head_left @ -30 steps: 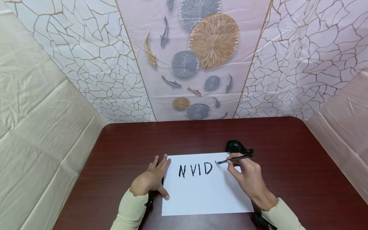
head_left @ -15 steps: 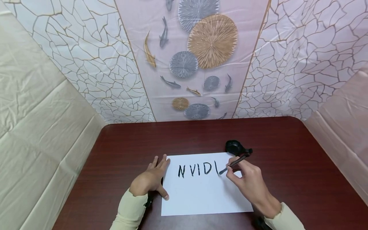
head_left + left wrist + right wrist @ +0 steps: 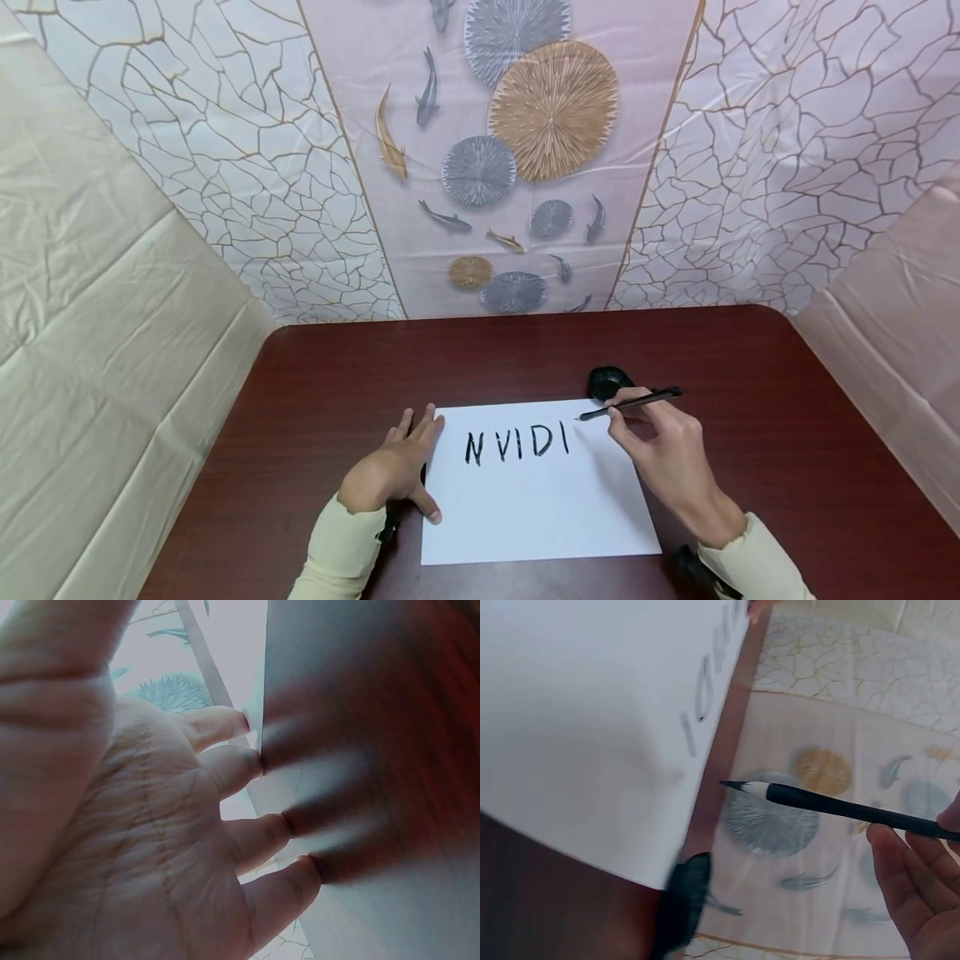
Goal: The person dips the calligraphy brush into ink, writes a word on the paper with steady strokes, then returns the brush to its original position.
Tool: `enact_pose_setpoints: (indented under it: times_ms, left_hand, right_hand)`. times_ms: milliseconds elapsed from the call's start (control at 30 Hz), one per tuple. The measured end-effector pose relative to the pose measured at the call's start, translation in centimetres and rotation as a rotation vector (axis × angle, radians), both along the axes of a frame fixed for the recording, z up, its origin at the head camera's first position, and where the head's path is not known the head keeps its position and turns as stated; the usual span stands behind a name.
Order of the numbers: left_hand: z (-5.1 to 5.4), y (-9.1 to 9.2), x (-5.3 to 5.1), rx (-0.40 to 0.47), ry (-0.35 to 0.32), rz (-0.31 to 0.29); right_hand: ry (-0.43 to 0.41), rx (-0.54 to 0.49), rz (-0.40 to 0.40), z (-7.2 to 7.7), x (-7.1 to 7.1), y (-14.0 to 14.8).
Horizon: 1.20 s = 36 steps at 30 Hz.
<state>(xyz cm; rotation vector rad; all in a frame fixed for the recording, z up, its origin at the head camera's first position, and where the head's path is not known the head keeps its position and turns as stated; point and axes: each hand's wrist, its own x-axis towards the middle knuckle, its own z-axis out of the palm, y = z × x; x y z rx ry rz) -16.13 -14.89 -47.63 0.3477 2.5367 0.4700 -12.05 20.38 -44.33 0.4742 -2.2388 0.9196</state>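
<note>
A white sheet of paper (image 3: 540,517) lies on the table with the brushed black letters N V I D I near its top edge. My right hand (image 3: 666,454) pinches a calligraphy brush (image 3: 825,802) by its black handle. The brush has a pale bristle head with an inked, pointed tip, which in the right wrist view looks raised off the sheet. In the head view the tip is to the right of the last stroke. My left hand (image 3: 392,468) rests with spread fingers along the paper's left edge; its fingertips (image 3: 300,874) touch the sheet and table.
A black ink dish (image 3: 606,382) stands at the paper's top right corner, partly behind the right hand. Dark reddish wood makes up the table (image 3: 337,367). A patterned cloth backdrop (image 3: 555,108) hangs behind it, with pale cloth walls (image 3: 90,333) at both sides.
The brush has drawn a second upright I stroke downward beside the D. Since then my right hand has lifted it up and to the right. The left hand stays in place.
</note>
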Motion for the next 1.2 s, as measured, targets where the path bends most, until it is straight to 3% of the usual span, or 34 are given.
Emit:
enact_pose_setpoints:
  times_ms: [367,733,1200]
  left_hand:
    - [0.1,0.1,0.0,0.012,0.006,0.004]
    - [-0.4,-0.2,0.5,0.003,-0.023,0.042]
    - [0.0,-0.1,0.2,0.012,-0.02,0.04]
  right_hand:
    - [-0.023,-0.031,-0.021,-2.0,-1.1,0.8]
    - [-0.05,-0.049,-0.012,-3.2,-0.5,0.9]
    - [-0.073,-0.026,-0.01,-3.3,-0.3,1.1]
